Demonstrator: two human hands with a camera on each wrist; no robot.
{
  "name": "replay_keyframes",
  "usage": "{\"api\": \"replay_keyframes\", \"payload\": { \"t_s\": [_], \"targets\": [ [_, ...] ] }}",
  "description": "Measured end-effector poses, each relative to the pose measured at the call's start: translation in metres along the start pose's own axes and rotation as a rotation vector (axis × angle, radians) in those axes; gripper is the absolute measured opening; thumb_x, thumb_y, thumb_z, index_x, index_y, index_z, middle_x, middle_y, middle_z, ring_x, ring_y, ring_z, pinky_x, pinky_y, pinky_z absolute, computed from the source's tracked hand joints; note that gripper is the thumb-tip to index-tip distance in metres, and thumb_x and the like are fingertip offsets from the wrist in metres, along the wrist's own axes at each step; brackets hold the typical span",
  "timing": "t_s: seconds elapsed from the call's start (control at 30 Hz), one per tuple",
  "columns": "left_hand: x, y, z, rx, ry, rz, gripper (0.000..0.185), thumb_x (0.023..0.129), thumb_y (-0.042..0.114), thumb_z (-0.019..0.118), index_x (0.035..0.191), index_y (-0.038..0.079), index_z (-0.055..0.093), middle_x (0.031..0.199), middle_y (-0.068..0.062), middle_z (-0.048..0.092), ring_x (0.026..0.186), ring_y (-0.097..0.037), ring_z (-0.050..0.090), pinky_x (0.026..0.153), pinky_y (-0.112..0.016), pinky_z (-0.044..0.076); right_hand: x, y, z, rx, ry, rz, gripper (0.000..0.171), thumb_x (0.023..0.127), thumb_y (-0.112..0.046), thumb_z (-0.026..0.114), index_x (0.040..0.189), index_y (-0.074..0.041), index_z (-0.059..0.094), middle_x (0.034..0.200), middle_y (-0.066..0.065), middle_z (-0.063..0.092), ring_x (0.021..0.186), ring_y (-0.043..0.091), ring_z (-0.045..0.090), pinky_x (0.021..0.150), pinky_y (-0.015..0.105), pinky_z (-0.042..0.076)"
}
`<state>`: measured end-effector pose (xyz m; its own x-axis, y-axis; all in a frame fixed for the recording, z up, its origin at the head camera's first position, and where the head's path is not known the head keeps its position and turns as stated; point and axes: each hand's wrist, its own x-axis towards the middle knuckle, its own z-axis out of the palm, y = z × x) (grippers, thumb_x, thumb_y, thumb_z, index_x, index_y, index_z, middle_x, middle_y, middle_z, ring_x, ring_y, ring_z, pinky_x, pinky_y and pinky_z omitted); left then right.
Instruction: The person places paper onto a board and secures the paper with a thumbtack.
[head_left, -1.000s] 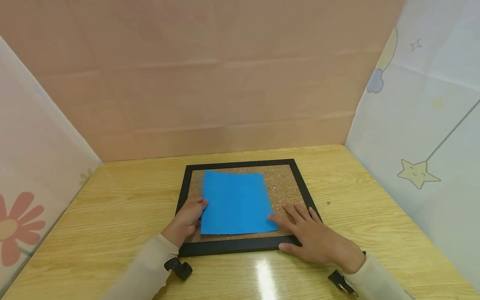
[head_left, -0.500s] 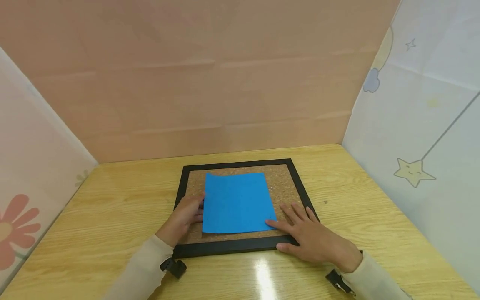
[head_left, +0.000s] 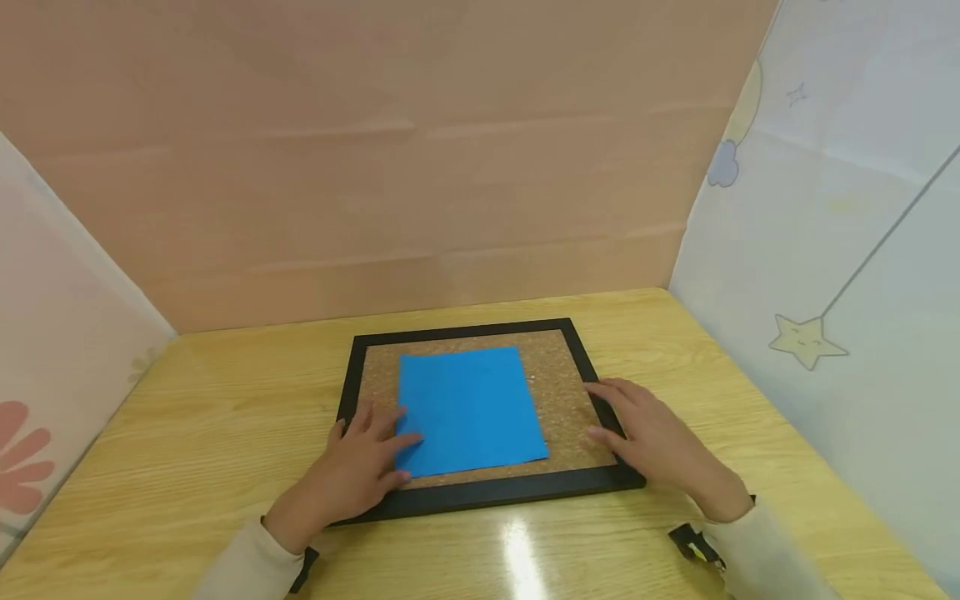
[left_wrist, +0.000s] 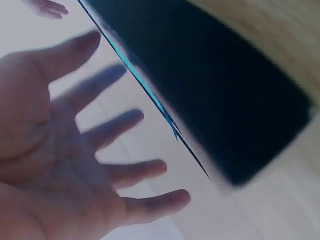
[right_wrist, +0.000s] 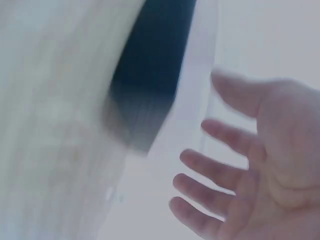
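A cork board in a black frame (head_left: 487, 493) lies flat on the wooden table. A blue square sheet of paper (head_left: 468, 408) lies on the cork. My left hand (head_left: 360, 462) rests spread on the board's near left part, fingers straight, fingertips touching the paper's near left corner. My right hand (head_left: 645, 433) hovers spread over the board's right frame edge, holding nothing. In the blurred left wrist view the left hand (left_wrist: 75, 150) shows straight fingers beside the dark frame (left_wrist: 210, 100). The right wrist view shows the right hand (right_wrist: 240, 165) spread beside the frame (right_wrist: 150, 85).
The wooden table (head_left: 187, 433) is walled in by a pinkish back panel (head_left: 390, 167), a flowered sheet on the left (head_left: 45, 375) and a star-patterned sheet on the right (head_left: 825, 292). Bare table lies on both sides of the board.
My right hand lifted off the paper's near right corner and moved right over the frame edge. My left hand shifted nearer and spread flat. The paper lies slightly straighter.
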<state>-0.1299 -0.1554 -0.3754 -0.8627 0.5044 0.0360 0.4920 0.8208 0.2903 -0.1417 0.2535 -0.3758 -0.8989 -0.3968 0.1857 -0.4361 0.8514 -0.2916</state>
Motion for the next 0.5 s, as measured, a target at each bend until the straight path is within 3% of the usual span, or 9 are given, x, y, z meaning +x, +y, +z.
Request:
{"api": "replay_keyframes", "payload": {
  "t_s": [0.13,0.23,0.37,0.5],
  "targets": [
    [-0.006,-0.001,0.0,-0.04,-0.108,-0.011,0.051,0.096,0.032,0.066,0.145,0.024,0.055,0.159,-0.011,0.039,0.145,-0.054,0.027,0.096,-0.086,0.022,-0.001,0.032,-0.012,0.042,0.046,0.179,0.046,0.098,-0.023,0.065,0.139,-0.005,0.055,0.136,0.024,0.057,0.121,0.046,0.055,0.093,0.062,0.047],
    [-0.006,-0.002,0.0,-0.072,-0.129,-0.006,0.051,0.097,0.033,0.064,0.147,0.024,0.052,0.159,-0.011,0.038,0.145,-0.053,0.028,0.094,-0.088,0.021,-0.004,0.052,-0.015,0.051,0.02,0.273,0.038,0.098,-0.016,0.063,0.134,-0.005,0.06,0.131,0.025,0.06,0.113,0.044,0.06,0.085,0.059,0.05],
    [-0.004,-0.004,0.002,-0.075,-0.135,0.0,0.052,0.098,0.033,0.063,0.147,0.023,0.051,0.16,-0.012,0.037,0.145,-0.055,0.026,0.094,-0.088,0.02,-0.006,0.067,-0.013,0.088,-0.041,0.305,0.034,0.099,-0.019,0.061,0.131,-0.007,0.063,0.124,0.021,0.065,0.105,0.038,0.065,0.081,0.054,0.053],
    [-0.004,-0.005,0.003,-0.082,-0.134,-0.003,0.052,0.098,0.032,0.063,0.148,0.023,0.05,0.16,-0.013,0.036,0.144,-0.057,0.025,0.094,-0.089,0.019,-0.003,0.072,-0.01,0.113,-0.061,0.282,0.03,0.099,-0.02,0.062,0.126,-0.009,0.066,0.115,0.013,0.071,0.099,0.03,0.067,0.079,0.047,0.053]
  ]
}}
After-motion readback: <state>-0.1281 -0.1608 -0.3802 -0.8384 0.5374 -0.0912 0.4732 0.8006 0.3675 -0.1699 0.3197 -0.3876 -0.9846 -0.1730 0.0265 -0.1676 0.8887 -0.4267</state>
